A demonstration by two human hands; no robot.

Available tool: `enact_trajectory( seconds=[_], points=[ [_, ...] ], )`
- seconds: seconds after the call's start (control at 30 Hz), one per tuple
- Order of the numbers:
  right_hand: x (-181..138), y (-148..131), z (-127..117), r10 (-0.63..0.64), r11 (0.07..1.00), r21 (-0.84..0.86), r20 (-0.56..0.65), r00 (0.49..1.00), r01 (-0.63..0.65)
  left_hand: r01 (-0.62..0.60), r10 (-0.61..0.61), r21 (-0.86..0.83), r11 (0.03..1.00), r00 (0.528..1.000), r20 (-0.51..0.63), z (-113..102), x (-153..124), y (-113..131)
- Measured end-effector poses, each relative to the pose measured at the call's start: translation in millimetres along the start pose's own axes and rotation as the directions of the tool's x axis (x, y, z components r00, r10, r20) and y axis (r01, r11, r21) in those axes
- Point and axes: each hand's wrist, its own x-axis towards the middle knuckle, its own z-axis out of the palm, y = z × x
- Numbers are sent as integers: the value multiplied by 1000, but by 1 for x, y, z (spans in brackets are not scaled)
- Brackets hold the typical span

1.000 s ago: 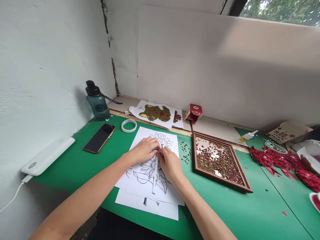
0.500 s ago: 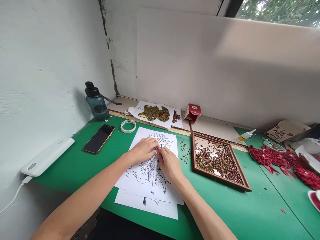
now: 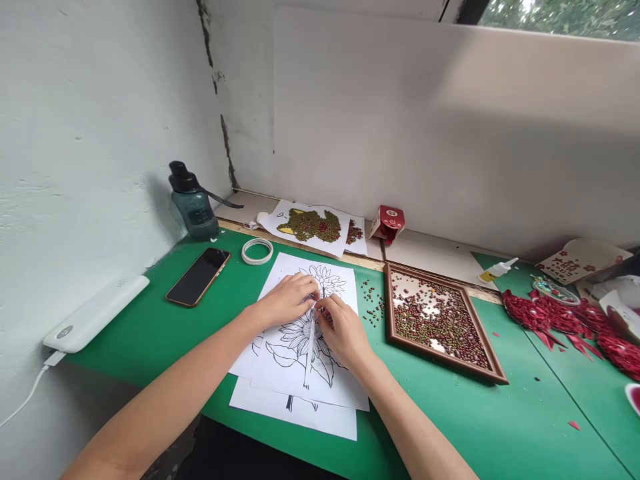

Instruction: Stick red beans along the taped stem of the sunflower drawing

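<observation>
Sheets of white paper lie stacked in front of me, and the top sheet (image 3: 280, 383) carries a black line drawing of sunflowers. A narrow strip of white tape (image 3: 311, 343) runs along the drawn stem of the lower flower. My left hand (image 3: 289, 300) rests on the paper, its fingers pinched together at the upper end of that strip. Right beside it, my right hand (image 3: 345, 328) pinches at the same spot with thumb and fingertips. The fingertips of both hands nearly meet and hide the strip's very end.
Right of the paper are loose beans (image 3: 373, 303) and a brown-framed tray (image 3: 444, 373) of red and green beans. A tape roll (image 3: 257, 261), phone (image 3: 199, 277), water bottle (image 3: 194, 207) and white device (image 3: 97, 313) stand left. Behind lies a bean picture (image 3: 313, 227); a glue bottle (image 3: 497, 270) is farther right.
My right hand's fingers have shifted slightly and loosened in shape near the strip's upper end. My left hand stays in place. The view has turned very slightly.
</observation>
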Motion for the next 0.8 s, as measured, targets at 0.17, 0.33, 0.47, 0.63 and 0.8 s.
enact_trajectory(
  seconds=[0.17, 0.33, 0.47, 0.63, 0.8],
  points=[
    [0, 0, -1, 2, 1000, -12, 4, 1000, -2, -1, 1, -10, 1000, 1000, 2, -1, 0, 1],
    [0, -1, -4, 6, 1000, -15, 17, 1000, -5, -2, 2, -8, 1000, 1000, -1, -1, 0, 1],
    [0, -4, -4, 5, 1000, 4, 21, 1000, -5, 3, -3, -5, 1000, 1000, 2, -1, 0, 2],
    [2, -5, -14, -10, 999, 37, 14, 1000, 10, 3, -3, -23, 1000, 1000, 8, -5, 0, 1],
    [8, 37, -48, 55, 992, -103, -195, 979, -76, 30, -29, -55, 998, 999, 25, -10, -2, -4]
  ],
)
